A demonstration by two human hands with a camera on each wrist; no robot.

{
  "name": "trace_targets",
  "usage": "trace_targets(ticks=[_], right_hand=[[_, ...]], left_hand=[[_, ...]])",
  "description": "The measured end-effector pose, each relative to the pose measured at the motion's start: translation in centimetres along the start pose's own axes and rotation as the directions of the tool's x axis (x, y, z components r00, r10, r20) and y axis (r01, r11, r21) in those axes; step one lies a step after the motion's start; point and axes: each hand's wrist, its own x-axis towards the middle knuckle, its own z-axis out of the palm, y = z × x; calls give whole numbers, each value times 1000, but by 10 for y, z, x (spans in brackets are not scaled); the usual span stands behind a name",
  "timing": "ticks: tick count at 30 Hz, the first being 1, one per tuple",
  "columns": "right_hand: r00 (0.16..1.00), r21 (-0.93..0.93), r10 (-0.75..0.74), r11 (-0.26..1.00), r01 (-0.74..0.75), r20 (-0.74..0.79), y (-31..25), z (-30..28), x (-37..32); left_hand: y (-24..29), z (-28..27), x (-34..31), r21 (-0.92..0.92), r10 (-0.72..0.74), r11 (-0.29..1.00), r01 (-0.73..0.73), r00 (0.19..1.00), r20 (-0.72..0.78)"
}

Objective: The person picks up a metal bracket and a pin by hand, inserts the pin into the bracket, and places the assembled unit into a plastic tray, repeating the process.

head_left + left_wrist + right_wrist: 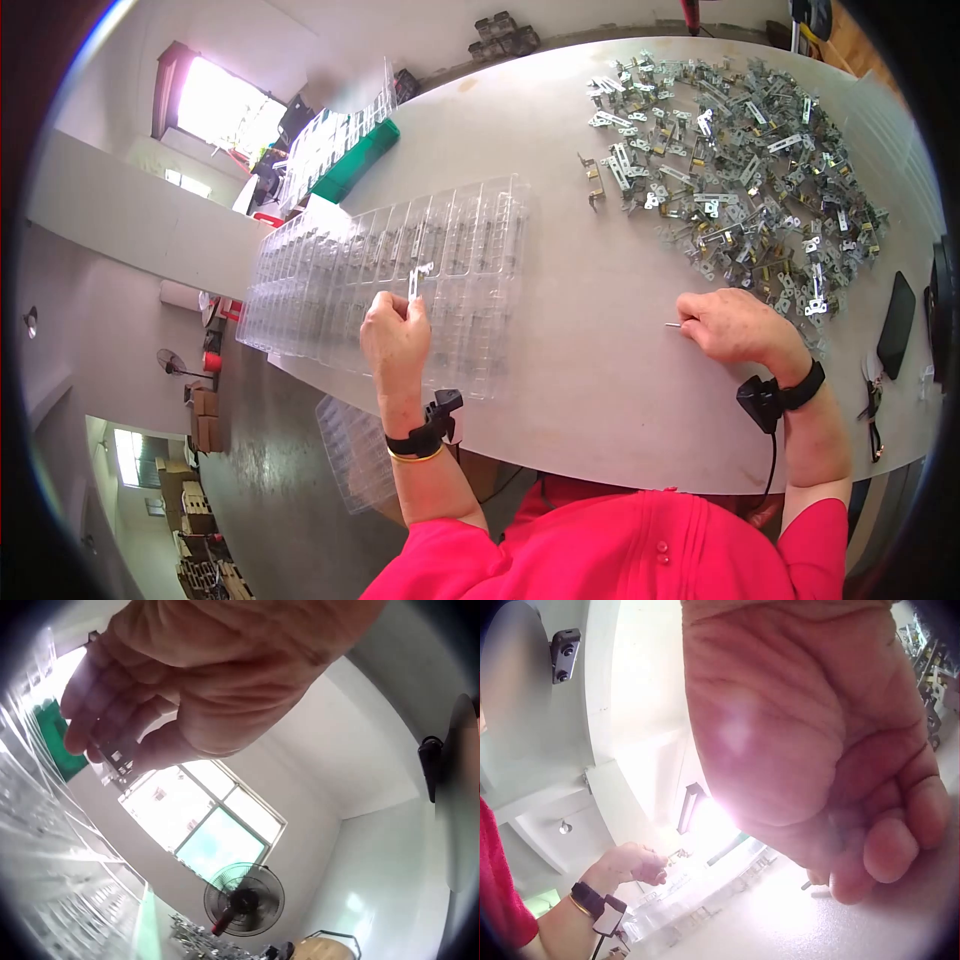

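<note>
The left hand (397,335) pinches a small metal bracket (414,283) between thumb and fingers, above a clear plastic compartment tray (345,215). In the left wrist view the bracket (118,759) shows at the fingertips of the left hand (187,690). Over the bare table to the right, the right hand (735,325) pinches a thin metal pin (673,324), whose tip pokes out from the fingers. In the right wrist view the pin (806,885) shows just beyond the curled fingers of the right hand (810,727). Metal pieces lie inside several tray compartments.
A large pile of metal brackets (750,170) covers the table's (570,400) right back area. A green-edged container (355,160) stands behind the tray. At the right edge lie a black flat object (896,325) and pliers (873,400). Another clear tray (350,455) is below the table's edge.
</note>
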Motion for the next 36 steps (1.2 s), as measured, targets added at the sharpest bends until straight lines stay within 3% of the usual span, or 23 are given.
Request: trace_targets(ticks=[2, 8, 14, 24, 26, 27, 30, 33, 35, 36], right_hand=[[1000, -5, 2, 1000, -2, 4, -1, -1, 0], [1000, -7, 2, 1000, -2, -3, -2, -2, 0], [1000, 2, 30, 1000, -30, 5, -4, -2, -1], [999, 18, -13, 1000, 14, -40, 0, 0, -1], [999, 22, 2, 1000, -1, -37, -1, 0, -1], [999, 19, 3, 1000, -2, -35, -1, 0, -1], [999, 36, 5, 999, -4, -42, 1, -1, -1], [999, 45, 26, 999, -25, -24, -2, -3, -2], [1000, 51, 4, 999, -3, -22, -2, -3, -2], [999, 45, 17, 999, -16, -27, -2, -4, -2]], left_hand=[[-5, -6, -4, 178, -67, 983, 47, 992, 108], [-20, -4, -5, 336, -100, 941, 40, 981, 165], [-19, 5, -1, 369, -145, 928, 50, 961, 234], [-10, 9, 8, 475, -118, 880, -2, 967, 224], [4, 6, 5, 472, 14, 879, -70, 993, 120], [20, 2, 3, 470, 12, 880, -68, 993, 121], [78, -2, -1, -12, 145, 989, -145, 976, 161], [129, 17, -8, -528, 322, 831, -178, 926, 195], [163, 36, -11, -677, 331, 735, -35, 890, 314], [175, 52, -10, -687, 340, 726, -35, 886, 314]])
